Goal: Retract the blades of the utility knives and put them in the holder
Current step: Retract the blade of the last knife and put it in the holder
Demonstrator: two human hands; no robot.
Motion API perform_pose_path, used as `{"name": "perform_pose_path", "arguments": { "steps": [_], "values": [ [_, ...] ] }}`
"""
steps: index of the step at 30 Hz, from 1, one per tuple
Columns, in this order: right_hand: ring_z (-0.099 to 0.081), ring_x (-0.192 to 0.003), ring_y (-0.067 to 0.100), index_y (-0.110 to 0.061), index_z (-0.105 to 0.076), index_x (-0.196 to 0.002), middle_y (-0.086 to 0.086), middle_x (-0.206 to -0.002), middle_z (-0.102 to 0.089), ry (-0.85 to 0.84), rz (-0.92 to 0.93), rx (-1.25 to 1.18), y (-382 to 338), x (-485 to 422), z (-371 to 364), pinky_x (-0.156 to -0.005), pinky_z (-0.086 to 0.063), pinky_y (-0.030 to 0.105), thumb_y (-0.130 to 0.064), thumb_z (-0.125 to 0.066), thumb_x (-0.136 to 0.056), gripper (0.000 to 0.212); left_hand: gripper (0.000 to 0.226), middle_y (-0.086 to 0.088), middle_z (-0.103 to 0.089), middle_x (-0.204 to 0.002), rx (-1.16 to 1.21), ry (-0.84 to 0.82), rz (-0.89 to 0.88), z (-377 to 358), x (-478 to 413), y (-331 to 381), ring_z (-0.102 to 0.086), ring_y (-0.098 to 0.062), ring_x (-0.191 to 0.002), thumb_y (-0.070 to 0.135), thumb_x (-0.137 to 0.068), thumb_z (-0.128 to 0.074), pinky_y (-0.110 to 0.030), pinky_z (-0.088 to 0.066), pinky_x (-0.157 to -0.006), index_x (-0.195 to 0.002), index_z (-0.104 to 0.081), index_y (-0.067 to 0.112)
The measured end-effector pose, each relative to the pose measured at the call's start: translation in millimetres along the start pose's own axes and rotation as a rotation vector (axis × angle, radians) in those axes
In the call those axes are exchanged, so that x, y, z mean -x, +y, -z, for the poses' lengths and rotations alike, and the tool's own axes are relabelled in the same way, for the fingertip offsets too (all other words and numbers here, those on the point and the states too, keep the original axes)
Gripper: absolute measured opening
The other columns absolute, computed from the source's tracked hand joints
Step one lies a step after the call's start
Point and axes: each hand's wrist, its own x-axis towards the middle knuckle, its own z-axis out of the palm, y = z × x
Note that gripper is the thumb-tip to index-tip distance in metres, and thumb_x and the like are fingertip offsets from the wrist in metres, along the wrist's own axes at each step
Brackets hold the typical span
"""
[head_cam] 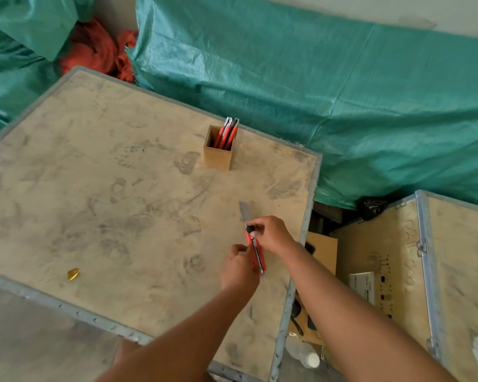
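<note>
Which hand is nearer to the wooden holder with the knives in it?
Right. The right hand grips the blade end of the utility knife, nearer the wooden holder. The left hand holds the knife's rear, closer to the person.

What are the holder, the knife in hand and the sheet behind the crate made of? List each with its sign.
Holder: looks like light wood, matte, with a plain tan face.
Knife: red body, probably plastic; grey blade, likely metal, dull sheen.
Sheet: seems woven plastic tarp, glossy green with creases.
</note>
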Motion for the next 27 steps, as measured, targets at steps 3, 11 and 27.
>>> {"name": "perform_pose_path", "arguments": {
  "steps": [3,11,27],
  "values": [
    [-0.070,-0.110,0.020,-0.015,-0.077,-0.115,0.005,-0.118,-0.077,0.029,-0.001,-0.047,5,3,-2,-0.103,-0.052,0.028,-0.001,-0.071,-0.087,0.032,0.030,0.000,-0.052,-0.120,-0.050,0.034,-0.007,-4,4,-1,-0.061,-0.023,-0.101,0.014,-0.078,-0.064,-0.039,-0.058,-0.075,-0.107,-0.067,0.022],
    [-0.073,-0.086,0.022,-0.019,-0.070,-0.111,-0.002,-0.091,-0.071,0.055,-0.043,-0.279,5,17,5,-0.084,-0.062,0.036,-0.006,-0.070,-0.092,0.023,0.042,-0.005,-0.060,-0.114,0.071,-0.017,0.001,8,8,-11,-0.060,-0.020,-0.086,-0.001,-0.085,-0.056,-0.029,-0.053,-0.072,-0.116,-0.067,0.025],
    [-0.077,-0.092,0.021,-0.014,-0.078,-0.114,0.005,-0.109,-0.078,0.133,0.217,-0.514,-91,94,44,-0.070,-0.067,0.033,-0.014,-0.074,-0.092,0.022,0.037,-0.006,-0.072,-0.093,0.755,0.023,-0.045,156,76,9,-0.067,-0.007,-0.062,-0.005,-0.091,-0.062,-0.034,-0.064,-0.070,-0.125,-0.065,0.009]
  ]
}}
